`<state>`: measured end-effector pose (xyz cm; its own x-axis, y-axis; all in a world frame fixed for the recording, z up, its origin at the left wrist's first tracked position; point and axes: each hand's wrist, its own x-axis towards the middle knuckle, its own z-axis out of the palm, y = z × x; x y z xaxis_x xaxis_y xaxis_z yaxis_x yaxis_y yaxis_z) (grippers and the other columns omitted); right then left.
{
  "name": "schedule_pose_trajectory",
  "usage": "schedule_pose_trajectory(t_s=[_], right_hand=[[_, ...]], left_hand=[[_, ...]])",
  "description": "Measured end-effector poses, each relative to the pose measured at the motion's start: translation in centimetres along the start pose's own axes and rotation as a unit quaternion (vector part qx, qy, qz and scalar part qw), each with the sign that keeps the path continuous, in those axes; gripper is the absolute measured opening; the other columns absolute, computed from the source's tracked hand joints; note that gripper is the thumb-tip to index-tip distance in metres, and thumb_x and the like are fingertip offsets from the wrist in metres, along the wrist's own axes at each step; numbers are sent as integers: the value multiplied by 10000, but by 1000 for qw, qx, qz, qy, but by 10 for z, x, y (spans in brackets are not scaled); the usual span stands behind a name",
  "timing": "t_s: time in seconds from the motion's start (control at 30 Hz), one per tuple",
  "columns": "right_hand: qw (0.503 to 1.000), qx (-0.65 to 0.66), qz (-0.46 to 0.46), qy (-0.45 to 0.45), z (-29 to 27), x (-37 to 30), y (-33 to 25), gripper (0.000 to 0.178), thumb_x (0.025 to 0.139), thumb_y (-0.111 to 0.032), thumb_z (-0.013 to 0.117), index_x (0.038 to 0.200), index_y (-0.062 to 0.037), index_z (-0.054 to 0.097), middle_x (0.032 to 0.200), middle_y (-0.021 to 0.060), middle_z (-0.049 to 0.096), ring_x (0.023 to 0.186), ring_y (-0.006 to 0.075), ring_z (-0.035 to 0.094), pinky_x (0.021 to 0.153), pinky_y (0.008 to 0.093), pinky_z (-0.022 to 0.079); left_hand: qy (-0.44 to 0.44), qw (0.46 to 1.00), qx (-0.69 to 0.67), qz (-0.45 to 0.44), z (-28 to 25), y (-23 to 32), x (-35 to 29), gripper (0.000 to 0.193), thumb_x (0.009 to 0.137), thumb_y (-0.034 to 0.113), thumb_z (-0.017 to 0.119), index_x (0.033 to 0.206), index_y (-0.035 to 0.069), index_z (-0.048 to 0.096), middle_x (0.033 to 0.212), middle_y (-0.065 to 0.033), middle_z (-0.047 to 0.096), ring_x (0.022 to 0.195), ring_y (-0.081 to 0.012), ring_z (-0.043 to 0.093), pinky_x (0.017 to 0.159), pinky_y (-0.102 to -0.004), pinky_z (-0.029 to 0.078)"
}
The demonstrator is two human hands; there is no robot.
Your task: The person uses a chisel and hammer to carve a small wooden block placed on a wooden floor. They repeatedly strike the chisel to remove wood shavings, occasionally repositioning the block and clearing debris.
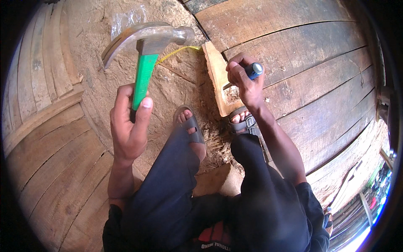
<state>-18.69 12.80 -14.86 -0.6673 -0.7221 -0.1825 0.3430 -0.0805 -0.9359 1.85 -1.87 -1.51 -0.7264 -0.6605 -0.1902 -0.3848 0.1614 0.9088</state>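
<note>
My left hand (pixel 130 126) is closed round the green handle of a claw hammer (pixel 145 77), its metal head raised and the claw pointing left. In my right hand (pixel 247 82) is a chisel (pixel 254 70) with a blue handle; its blade slants down to the left into a pale wood block (pixel 215 69). A rough hollow with loose chips (pixel 231 95) shows in the block beside the blade. The block's near end lies close to my sandalled right foot (pixel 240 119). Hammer and chisel are well apart.
Wooden planks (pixel 302 63) run along the right, and more boards (pixel 63 168) lie at the left. Sawdust (pixel 96 46) covers the ground between them. A clear plastic wrapper (pixel 126 21) and a yellow strap (pixel 176 52) lie beyond the hammer. My left foot (pixel 189 122) stands near the middle.
</note>
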Motion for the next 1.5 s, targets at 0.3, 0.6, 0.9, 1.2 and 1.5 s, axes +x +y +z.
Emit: schedule_pose_trajectory(t_s=[0.3,0.6,0.9,1.2,1.5], right_hand=[[997,-77,9,-8,4,-4,12,159,878,-129,625,779,-6,612,614,10,550,559,88,508,519,264,401],[977,-167,-110,-72,17,0,18,98,725,-70,624,797,-3,619,620,83,578,578,124,524,556,311,446],[978,-167,-103,-71,20,-5,10,152,807,-93,664,930,-8,641,800,73,657,708,129,612,636,302,500],[986,-104,-128,-30,21,-8,18,164,738,-50,599,881,21,637,668,121,611,596,157,538,601,334,467],[982,-141,-100,-70,15,-4,24,126,781,-110,634,838,3,634,664,129,603,595,155,558,587,326,467]], left_hand=[[-28,998,55,10,-2,7,-2,314,988,175,518,1193,-63,537,735,-46,527,610,-71,437,549,-255,369],[-97,957,221,163,4,24,-17,353,961,100,534,1276,-56,555,923,-208,669,747,-276,681,643,-355,523],[-95,954,233,163,22,33,-8,313,964,94,568,1233,-65,572,940,-232,661,759,-340,691,625,-396,538],[-98,967,197,125,23,39,-10,327,985,117,532,1238,-86,566,997,-272,658,852,-307,686,746,-379,518],[-151,952,234,124,22,31,-9,322,977,78,531,1267,-59,557,973,-239,674,841,-341,704,690,-382,556]])
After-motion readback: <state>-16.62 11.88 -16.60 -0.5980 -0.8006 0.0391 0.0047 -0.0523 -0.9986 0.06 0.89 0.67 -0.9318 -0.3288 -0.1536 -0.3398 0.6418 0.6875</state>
